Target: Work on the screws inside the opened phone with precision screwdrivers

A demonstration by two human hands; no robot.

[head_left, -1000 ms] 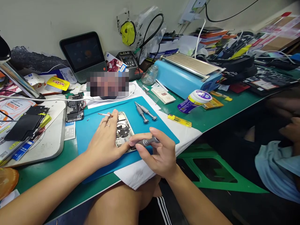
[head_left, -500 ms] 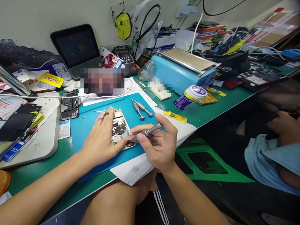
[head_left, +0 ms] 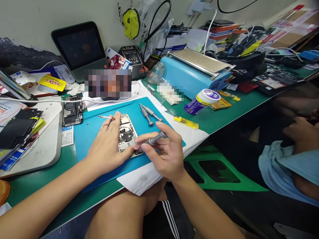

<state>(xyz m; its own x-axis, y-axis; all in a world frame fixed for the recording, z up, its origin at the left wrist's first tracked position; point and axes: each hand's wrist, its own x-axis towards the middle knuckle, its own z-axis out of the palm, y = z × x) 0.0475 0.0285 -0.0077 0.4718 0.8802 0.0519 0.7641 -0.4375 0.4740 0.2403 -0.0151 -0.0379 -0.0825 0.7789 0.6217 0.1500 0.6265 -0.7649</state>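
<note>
Head view | right hand [head_left: 167, 156] grips slim metal screwdriver [head_left: 154, 139] | left hand [head_left: 107, 143] flat on opened phone [head_left: 127, 134]

At the centre of my frame the opened phone [head_left: 127, 135] lies on the work mat [head_left: 92, 139], my left hand [head_left: 107, 146] resting on its left side, my right hand [head_left: 165, 156] just right of it holding a screwdriver [head_left: 154, 139]. Two spare screwdrivers [head_left: 149, 114] lie on the mat behind. Another phone [head_left: 72, 111] sits left of the mat. A glue jar [head_left: 201, 100] lies to the right, a tablet [head_left: 79, 49] at upper left.
</note>
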